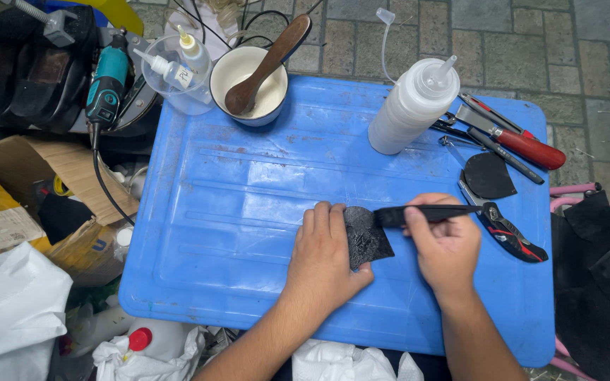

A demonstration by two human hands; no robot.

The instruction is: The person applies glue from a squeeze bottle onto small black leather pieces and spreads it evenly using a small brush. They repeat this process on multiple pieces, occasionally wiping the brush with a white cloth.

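The person bends over a blue plastic tray (pixel 248 212) turned bottom-up as a work surface. The left hand (pixel 326 257) lies flat with its fingers pressing down a black sole-shaped rubber piece (pixel 365 236) near the tray's middle, towards the front edge. The right hand (pixel 446 243) is closed around the handle of a black brush (pixel 425 213), whose bristle end rests on the rubber piece. Just beside that hand lie pliers with red-and-black grips (pixel 510 233) and another dark heel-shaped piece (pixel 488 175). Further back stand a white squeeze bottle (pixel 411 109), a red-handled tool (pixel 527 147), and a white bowl (pixel 248 70) with a wooden spoon (pixel 266 63) resting in it.
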